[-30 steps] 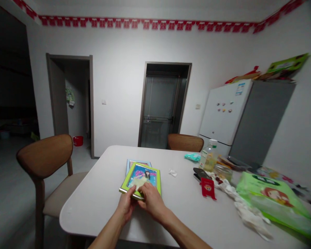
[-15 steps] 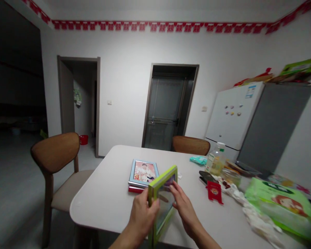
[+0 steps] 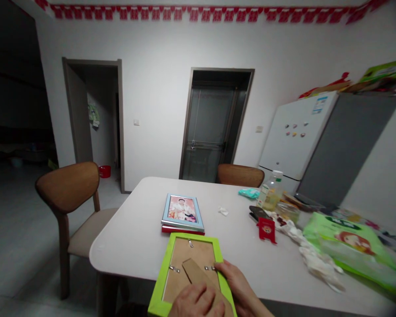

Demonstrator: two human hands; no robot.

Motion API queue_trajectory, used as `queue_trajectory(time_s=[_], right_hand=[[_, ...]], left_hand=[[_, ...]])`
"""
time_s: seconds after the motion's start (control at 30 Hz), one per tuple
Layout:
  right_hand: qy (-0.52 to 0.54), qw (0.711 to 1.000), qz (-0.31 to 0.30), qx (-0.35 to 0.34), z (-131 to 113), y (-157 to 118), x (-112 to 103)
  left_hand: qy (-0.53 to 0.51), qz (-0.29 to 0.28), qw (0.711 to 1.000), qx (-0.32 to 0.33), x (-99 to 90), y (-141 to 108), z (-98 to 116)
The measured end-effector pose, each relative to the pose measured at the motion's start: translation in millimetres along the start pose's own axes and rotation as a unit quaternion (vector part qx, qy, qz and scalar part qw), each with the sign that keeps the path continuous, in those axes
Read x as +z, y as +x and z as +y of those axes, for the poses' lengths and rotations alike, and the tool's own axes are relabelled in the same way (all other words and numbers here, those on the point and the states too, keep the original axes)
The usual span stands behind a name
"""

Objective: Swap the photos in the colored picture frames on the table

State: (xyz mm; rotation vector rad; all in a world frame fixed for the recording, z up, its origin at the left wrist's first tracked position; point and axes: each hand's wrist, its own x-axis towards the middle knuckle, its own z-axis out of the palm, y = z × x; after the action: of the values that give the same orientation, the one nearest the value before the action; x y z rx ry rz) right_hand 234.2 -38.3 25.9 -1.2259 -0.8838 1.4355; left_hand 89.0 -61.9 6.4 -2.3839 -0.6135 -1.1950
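Note:
A green picture frame is held at the near edge of the table, its brown backing board, metal clips and folded stand facing up. My right hand grips its right edge, thumb on the rim. Over the lower part of the backing lies my left hand, fingers curled on the brown stand. Beyond the green frame, a light blue photo frame rests picture side up on top of a red frame.
A crumpled tissue lies mid-table. To the right are a red card, a dark wallet, a bottle, a glass jar and a green tissue pack. Wooden chairs stand left and behind the table.
The green frame has turned from upright, glass side showing, to back side up, and sits lower. My left hand has moved onto its back; my right hand has gone to its right edge.

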Motion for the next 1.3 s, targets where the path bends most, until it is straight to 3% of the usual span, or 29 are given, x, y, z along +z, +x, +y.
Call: queue_trajectory(time_s=[0.1,0.23,0.33,0.43,0.53,0.7,0.83,0.9,1.0,1.17,1.3], right_hand=[[-0.196,0.976,0.034,-0.09,7.4,21.4,-4.2],[-0.415,0.887,0.111,-0.169,9.7,48.5,-8.3],[-0.501,0.833,0.148,-0.18,9.7,61.9,-6.4],[-0.559,0.794,0.168,-0.168,10.3,69.8,-2.9],[-0.594,0.766,0.169,-0.177,12.9,74.3,-1.6],[-0.593,0.758,0.144,-0.231,16.8,79.3,-3.8],[-0.594,0.754,0.132,-0.247,15.3,82.6,-2.4],[-0.597,0.753,0.13,-0.245,13.2,83.4,-0.9],[-0.605,0.749,0.136,-0.233,9.2,82.5,1.2],[-0.622,0.728,0.155,-0.243,5.8,73.5,18.0],[-0.616,0.723,0.048,-0.309,11.2,69.1,53.3]], left_hand=[[-0.021,-0.092,0.995,-0.005,6.8,-10.9,-3.7],[-0.079,-0.206,0.975,-0.037,9.5,-9.4,-14.5],[-0.107,-0.265,0.955,-0.083,8.9,-1.8,-22.0],[-0.119,-0.283,0.944,-0.119,11.2,3.6,-25.2],[-0.141,-0.282,0.938,-0.142,15.2,5.9,-24.8],[-0.231,-0.259,0.915,-0.205,13.6,5.8,-36.8],[-0.243,-0.151,0.868,-0.406,10.5,-6.2,-71.8],[-0.225,-0.124,0.845,-0.47,12.5,-15.1,-88.7],[-0.224,-0.113,0.83,-0.498,18.0,-25.5,-101.8],[-0.238,-0.09,0.813,-0.523,21.9,-29.0,-101.6],[-0.246,-0.077,0.806,-0.532,21.0,-28.0,-100.9]])
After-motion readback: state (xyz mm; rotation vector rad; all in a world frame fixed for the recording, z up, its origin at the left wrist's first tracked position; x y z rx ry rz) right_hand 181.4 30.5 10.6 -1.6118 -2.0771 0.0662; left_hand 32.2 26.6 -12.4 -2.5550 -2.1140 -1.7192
